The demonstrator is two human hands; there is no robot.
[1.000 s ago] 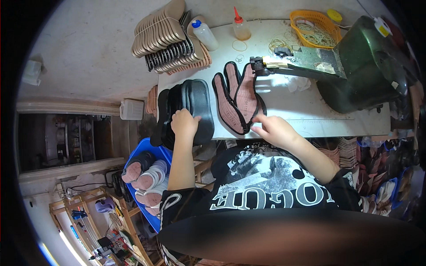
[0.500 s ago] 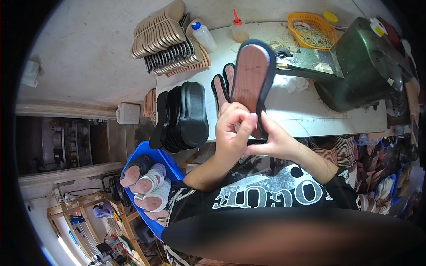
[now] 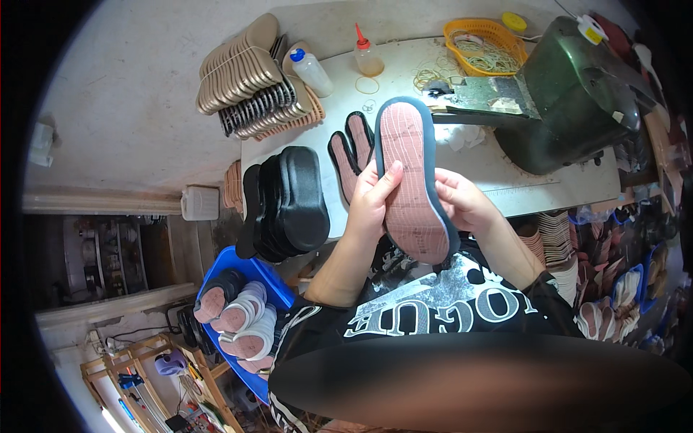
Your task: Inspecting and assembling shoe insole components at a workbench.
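A shoe insole [image 3: 410,187] with a dark blue-black rim stands upright before me, its pinkish-brown underside facing me. My left hand [image 3: 372,198] grips its left edge, thumb lying on the pink face. On the opposite edge, the fingers of my right hand [image 3: 465,202] are closed; part of them is hidden behind the insole. Beyond my left hand, two narrow insoles [image 3: 359,137] with black gathered rims lie side by side on the white table [image 3: 505,198]. A stack of black padded insoles [image 3: 307,191] leans at the table's left edge.
Bronze insoles [image 3: 238,72] are bundled at the back left, beside a blue-capped bottle [image 3: 312,74] and a red-tipped glue bottle [image 3: 369,59]. An orange basket [image 3: 491,32] holds rubber bands. A green machine [image 3: 570,101] occupies the right. A blue crate [image 3: 278,285] of insoles stands lower left.
The insole has come down nearer to me and its whole underside now shows. My hands have shifted from its lower end to its two side edges. The view has shifted slightly.
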